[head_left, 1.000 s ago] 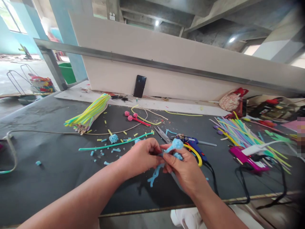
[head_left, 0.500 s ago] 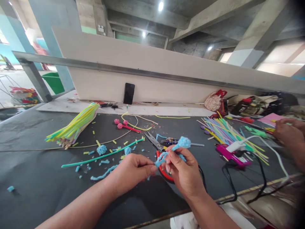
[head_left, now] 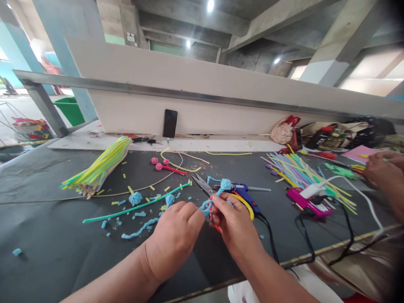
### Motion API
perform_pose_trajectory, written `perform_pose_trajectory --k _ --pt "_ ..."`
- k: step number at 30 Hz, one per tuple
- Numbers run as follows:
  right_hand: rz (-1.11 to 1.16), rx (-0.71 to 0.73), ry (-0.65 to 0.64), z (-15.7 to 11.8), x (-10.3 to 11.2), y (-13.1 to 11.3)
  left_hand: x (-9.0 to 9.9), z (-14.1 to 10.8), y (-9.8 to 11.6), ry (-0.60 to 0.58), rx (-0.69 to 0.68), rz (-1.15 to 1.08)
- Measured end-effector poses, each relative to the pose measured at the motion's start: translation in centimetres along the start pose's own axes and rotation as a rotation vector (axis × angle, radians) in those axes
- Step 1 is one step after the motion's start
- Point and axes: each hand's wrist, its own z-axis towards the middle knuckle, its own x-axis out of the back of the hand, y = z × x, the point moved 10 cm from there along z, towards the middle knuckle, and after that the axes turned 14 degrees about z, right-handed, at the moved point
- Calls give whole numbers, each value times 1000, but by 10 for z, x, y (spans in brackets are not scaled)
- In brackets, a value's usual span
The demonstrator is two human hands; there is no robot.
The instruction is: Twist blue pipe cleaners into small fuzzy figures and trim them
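Observation:
A blue fuzzy pipe cleaner (head_left: 205, 207) with a round ball (head_left: 226, 184) at its upper end is stretched between my hands. My left hand (head_left: 181, 235) is closed on its left end, knuckles up. Thumb and fingers of my right hand (head_left: 235, 223) pinch it just below the ball. Under and behind my right hand lie scissors (head_left: 203, 185) with open blades and red and yellow on the handles, and a blue glue gun (head_left: 244, 193) with a clear stick. Left of my hands rest two blue balls, one (head_left: 135, 198) clearly visible, and a turquoise pipe cleaner (head_left: 135, 207).
A yellow-green pipe cleaner bundle (head_left: 97, 168) lies left, a pastel bundle (head_left: 303, 176) right. Pink balls on a stem (head_left: 167, 165) lie mid-table. A phone (head_left: 169, 123) leans on the back board. A magenta power strip (head_left: 307, 204) trails cables. Another person's hands (head_left: 383, 168) work at far right.
My left hand has rolled over so its knuckles face up. My right hand and the blue ball have shifted left and slightly down, uncovering more of the glue gun.

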Motion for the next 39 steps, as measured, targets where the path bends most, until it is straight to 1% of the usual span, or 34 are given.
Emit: perform_pose_trajectory --k 2,4,5,8,10,11,12,13,16,19,21,23,25,28,31,32,34,35,37,39 --pt "18 -41 3 0 1 3 -1 -1 3 -13 -51 78" --pt "21 -54 -1 2 4 2 -1 -2 -3 -26 -19 77" --pt "17 -49 -3 3 5 0 1 -2 -7 -15 1 37" --pt "-6 -8 -8 6 10 -9 18 -1 -22 103 64 -235" --pt "-24 2 -17 6 11 -13 27 -1 -39 171 155 -463" --pt "-39 -5 -29 5 9 -13 27 0 -47 171 215 -565" --pt "-59 -20 -48 3 7 -12 23 2 -52 141 272 -660" --pt "-83 -37 -71 0 4 -10 15 4 -53 82 313 -756" --pt "-135 -98 -133 -7 -6 -1 -17 6 -37 -156 386 -1025" --pt "-162 -167 -197 -11 -14 5 -38 1 -32 -251 515 -1135" --pt "-208 -199 -248 -11 -18 5 -44 -2 -30 -316 545 -1189" --pt "-268 -231 -289 -9 -19 4 -43 -4 -30 -354 531 -1240" --pt "-332 -237 -308 -7 -17 2 -40 -5 -34 -363 528 -1264" --pt "-460 -161 -311 -5 -13 -3 -41 -6 -37 -384 536 -1241" --pt "-648 -51 -333 -7 -15 -7 -42 -4 -40 -371 532 -1121" --pt "-720 9 -334 -8 -18 -10 -42 -4 -42 -357 535 -1057" --pt "-870 181 -317 -10 -24 -20 -36 -3 -47 -295 531 -873" --pt "-942 280 -295 -12 -27 -26 -30 -1 -49 -243 508 -751" --pt "-1060 447 -250 -16 -34 -34 -12 2 -45 -137 414 -467" --pt "-1115 543 -215 -19 -38 -37 2 3 -32 -69 302 -195"
